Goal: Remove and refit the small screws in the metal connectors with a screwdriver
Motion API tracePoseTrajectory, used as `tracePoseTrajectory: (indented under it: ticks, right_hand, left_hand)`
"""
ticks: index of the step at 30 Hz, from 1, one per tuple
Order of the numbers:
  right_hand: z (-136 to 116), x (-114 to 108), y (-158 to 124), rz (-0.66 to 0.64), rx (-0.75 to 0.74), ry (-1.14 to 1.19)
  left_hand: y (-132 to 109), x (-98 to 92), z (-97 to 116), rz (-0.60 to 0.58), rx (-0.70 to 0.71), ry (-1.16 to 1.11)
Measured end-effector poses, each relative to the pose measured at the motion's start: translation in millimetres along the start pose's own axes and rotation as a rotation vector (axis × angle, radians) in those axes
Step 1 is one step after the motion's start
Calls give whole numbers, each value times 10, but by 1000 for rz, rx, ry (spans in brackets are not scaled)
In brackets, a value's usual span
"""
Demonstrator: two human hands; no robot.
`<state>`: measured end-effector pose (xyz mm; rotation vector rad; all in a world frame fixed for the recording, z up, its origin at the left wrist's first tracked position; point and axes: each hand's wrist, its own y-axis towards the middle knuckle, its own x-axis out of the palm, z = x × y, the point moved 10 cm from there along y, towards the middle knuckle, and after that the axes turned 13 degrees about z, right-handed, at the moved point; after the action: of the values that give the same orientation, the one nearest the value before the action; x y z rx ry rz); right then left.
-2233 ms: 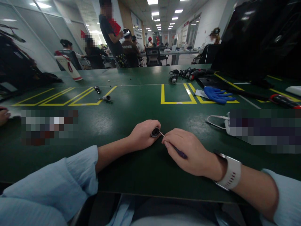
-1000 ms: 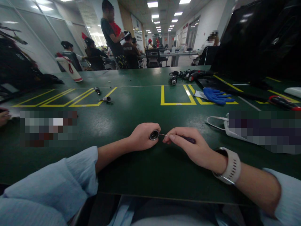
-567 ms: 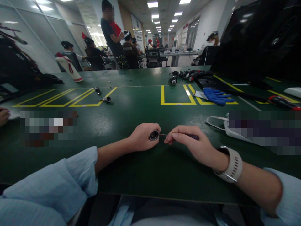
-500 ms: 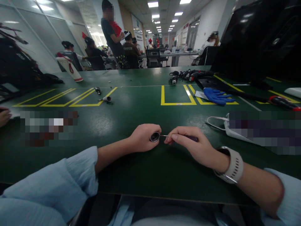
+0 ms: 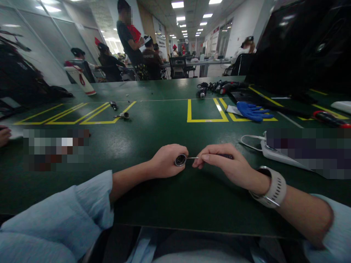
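My left hand [image 5: 166, 160] is closed round a small round metal part [image 5: 180, 160], its open end facing right, resting on the green table [image 5: 170, 201]. My right hand [image 5: 227, 166] pinches a thin screwdriver [image 5: 219, 156] with a dark handle; its metal tip reaches into the opening of the round part. A white watch sits on my right wrist. Both forearms lie on the table, in light blue sleeves.
Yellow taped rectangles [image 5: 207, 109] mark the table. A blue glove [image 5: 253, 110] lies at the right, power drills [image 5: 216, 87] behind it, a white cable and device [image 5: 263, 146] near my right hand. Two small metal parts [image 5: 120, 111] lie at left. People sit and stand beyond.
My right hand turned from a downward slant to level, so the screwdriver now lies almost horizontal with its tip in the part. The left hand has hardly moved.
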<state>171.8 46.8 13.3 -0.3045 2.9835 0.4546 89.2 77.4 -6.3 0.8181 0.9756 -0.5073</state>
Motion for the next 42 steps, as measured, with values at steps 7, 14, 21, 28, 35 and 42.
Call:
tracePoseTrajectory:
  ticks: [7,14,21,28,35,42]
  right_hand:
    - [123,-15,31,63,60,151]
    - [-257,216,-110,5,-295,-467]
    - [23,41,-27,94,37,-120]
    - [-119,141,-55,-109,-149,-251]
    - [-10,77,-23,-72,-24,-79]
    - [-29,4,-7,37,-13,32]
  left_hand:
    - [20,-67,-89,87,-80,-14]
    - [-6,-57,-77,103,-61,165]
    - [-24,-96,-67,98,-49,356]
    - [-28,-36,-1,54,70,132]
    - [4,-87,0,58,2,-53]
    - [7,-124,-66,113,-72,-122]
